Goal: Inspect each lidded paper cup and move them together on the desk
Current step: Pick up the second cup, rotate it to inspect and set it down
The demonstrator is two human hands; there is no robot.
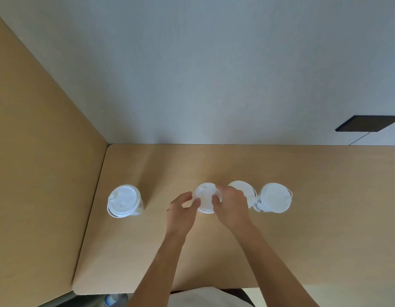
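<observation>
Several white lidded paper cups stand in a row on the wooden desk. One cup stands alone at the left. A middle cup sits between my hands. My left hand touches its left side with thumb and fingertips. My right hand wraps its right side, fingers over the lid's edge. Just right of it, a third cup is partly hidden behind my right hand. A fourth cup with dark print on its wall stands at the far right, close to the third.
A tan partition panel rises along the desk's left edge. A grey wall runs behind the desk. A dark flat shelf-like piece sticks out at the right. A bottle top shows below the front edge.
</observation>
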